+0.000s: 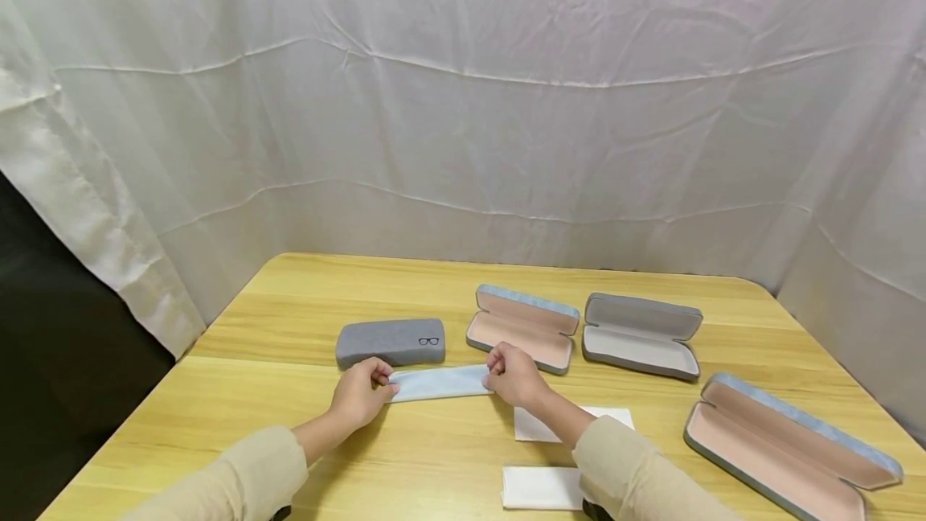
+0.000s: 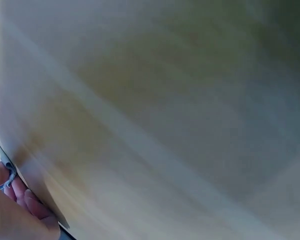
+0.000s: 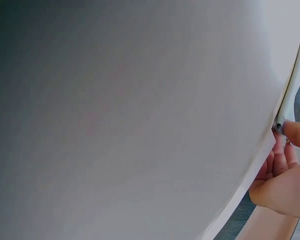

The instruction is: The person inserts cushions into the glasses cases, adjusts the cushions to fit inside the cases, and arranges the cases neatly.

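Observation:
Between my two hands a folded light-blue cloth (image 1: 441,383) is stretched in a long strip. My left hand (image 1: 364,392) pinches its left end between thumb and fingers; the left wrist view catches that hand (image 2: 20,205) at its lower left corner. The right hand (image 1: 515,376) pinches the other end, and in the right wrist view this hand (image 3: 282,170) shows at the right edge with the cloth (image 3: 290,95) running up from the fingertips. Just behind the cloth lies a shut grey glasses case (image 1: 391,340) with a small glasses print.
Behind my right hand stands an open blue case with pink lining (image 1: 524,336), beside an open grey case (image 1: 640,340). Another open blue case (image 1: 781,449) lies at the near right. Two folded white cloths, a farther one (image 1: 531,426) and a nearer one (image 1: 538,489), lie by my right forearm.

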Demonstrator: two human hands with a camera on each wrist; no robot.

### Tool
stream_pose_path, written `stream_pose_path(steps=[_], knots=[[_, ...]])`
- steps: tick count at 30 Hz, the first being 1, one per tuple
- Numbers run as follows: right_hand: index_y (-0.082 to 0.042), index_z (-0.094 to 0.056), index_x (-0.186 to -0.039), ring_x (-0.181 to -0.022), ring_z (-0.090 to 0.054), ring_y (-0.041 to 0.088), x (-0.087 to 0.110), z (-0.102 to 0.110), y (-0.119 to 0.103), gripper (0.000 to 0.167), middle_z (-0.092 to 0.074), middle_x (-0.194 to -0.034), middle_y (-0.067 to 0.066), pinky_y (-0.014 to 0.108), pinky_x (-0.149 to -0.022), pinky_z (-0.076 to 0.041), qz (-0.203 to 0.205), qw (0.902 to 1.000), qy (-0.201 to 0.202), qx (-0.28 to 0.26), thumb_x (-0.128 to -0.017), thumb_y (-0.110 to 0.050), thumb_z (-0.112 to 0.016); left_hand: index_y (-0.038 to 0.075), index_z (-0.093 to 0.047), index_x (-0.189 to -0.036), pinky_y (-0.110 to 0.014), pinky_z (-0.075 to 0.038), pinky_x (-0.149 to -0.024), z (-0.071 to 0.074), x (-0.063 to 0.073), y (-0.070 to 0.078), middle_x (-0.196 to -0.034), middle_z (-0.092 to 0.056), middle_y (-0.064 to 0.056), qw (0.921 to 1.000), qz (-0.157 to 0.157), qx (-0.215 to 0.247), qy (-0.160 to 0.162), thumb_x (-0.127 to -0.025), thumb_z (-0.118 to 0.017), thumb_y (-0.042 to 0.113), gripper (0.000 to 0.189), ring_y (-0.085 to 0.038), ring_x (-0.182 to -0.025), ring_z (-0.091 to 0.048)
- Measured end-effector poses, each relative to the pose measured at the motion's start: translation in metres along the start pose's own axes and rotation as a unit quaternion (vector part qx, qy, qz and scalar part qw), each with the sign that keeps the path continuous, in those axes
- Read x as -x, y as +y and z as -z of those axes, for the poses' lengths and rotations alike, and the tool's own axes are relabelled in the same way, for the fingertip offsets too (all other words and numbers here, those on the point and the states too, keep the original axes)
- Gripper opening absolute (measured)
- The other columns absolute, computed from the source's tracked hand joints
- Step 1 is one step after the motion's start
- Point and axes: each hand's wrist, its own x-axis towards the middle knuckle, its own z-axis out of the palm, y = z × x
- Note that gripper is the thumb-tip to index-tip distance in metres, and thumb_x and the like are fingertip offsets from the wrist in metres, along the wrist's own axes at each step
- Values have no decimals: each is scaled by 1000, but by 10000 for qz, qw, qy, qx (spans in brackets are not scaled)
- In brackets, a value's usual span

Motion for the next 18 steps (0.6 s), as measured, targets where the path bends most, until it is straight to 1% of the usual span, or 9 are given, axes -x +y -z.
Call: stream_pose_path(steps=[5,8,12,16,18], knots=[[4,-57,-97,-61,-43,10,0,0,0,21,-51,-69,1,18,-50,-37,-50,9998,-10,-185,-78,6,-65,-1,-64,-90,-24,-42,-64,0,-1,1,-74,-60,-3,9998,129,162,-31,-77,-71,4,15,-12,-69,-51],[5,-59,-99,-60,-43,10,1,0,-1,22,-52,-69,2,19,-51,-38,-138,9997,-11,-180,-78,5,-66,-3,-66,-92,-24,-44,-64,1,-1,1,-75,-61,-4,9997,156,208,-47,-77,-71,3,17,-12,-70,-53],[6,-61,-94,-60,-44,10,3,1,-3,17,-52,-70,3,20,-52,-38,-375,9991,-34,-192,-78,4,-67,-3,-66,-90,-23,-45,-64,3,0,1,-75,-62,-5,9993,212,319,-42,-77,-71,4,16,-12,-70,-54],[5,-61,-85,-60,-45,10,3,1,-6,11,-52,-70,4,20,-51,-39,-612,9978,-16,-248,-77,5,-68,-3,-65,-86,-22,-45,-63,4,1,1,-75,-62,-6,9988,180,460,-7,-77,-72,3,13,-13,-70,-54],[4,-61,-81,-60,-45,11,3,1,-8,9,-52,-69,4,21,-51,-40,-665,9974,46,-272,-76,4,-68,-2,-64,-85,-22,-45,-64,4,1,1,-75,-62,-6,9985,155,526,13,-77,-72,3,12,-13,-71,-53]])
